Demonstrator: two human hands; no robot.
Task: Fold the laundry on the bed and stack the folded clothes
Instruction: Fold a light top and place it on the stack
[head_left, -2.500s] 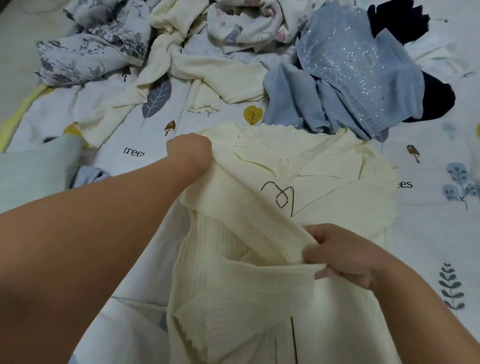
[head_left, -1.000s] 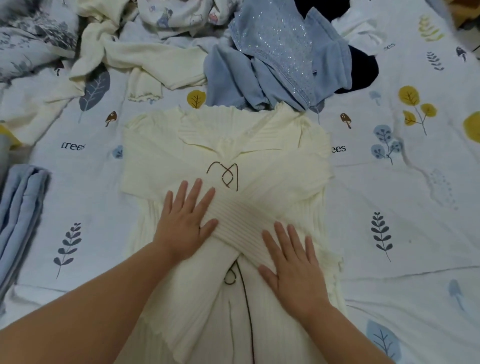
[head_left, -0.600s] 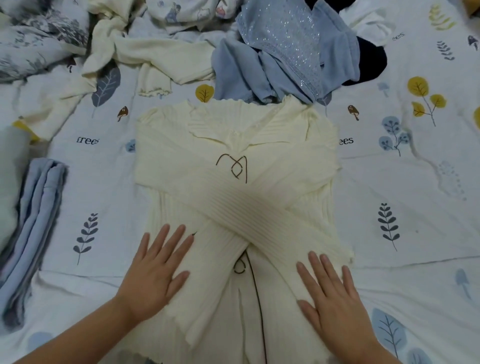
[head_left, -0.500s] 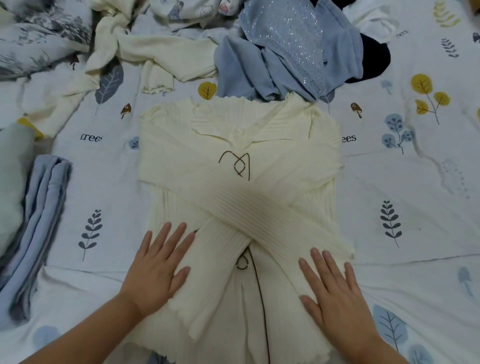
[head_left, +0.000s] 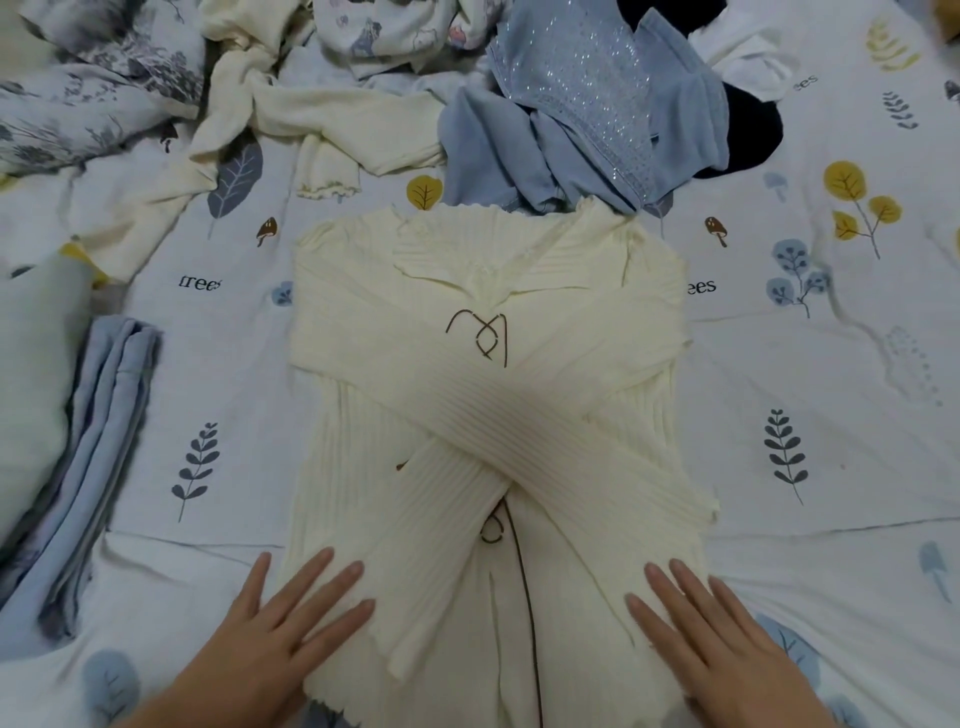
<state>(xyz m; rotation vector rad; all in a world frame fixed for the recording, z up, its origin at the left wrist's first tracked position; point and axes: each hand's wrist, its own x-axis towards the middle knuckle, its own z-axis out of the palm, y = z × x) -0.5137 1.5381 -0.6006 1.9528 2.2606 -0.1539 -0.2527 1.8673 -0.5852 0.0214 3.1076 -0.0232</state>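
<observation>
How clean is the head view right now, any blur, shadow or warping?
Head view: soft shadow where the cream top's sleeves cross; wide-angle bending toward the edges; left hand and right hand fairly sharp; no glare, dim even light.

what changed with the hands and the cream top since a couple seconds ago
Both hands let go of the sleeves, now crossed over the cream top. The left hand and right hand slid flat down toward its lower edge. The blue garment and folded stack stayed put.
</observation>
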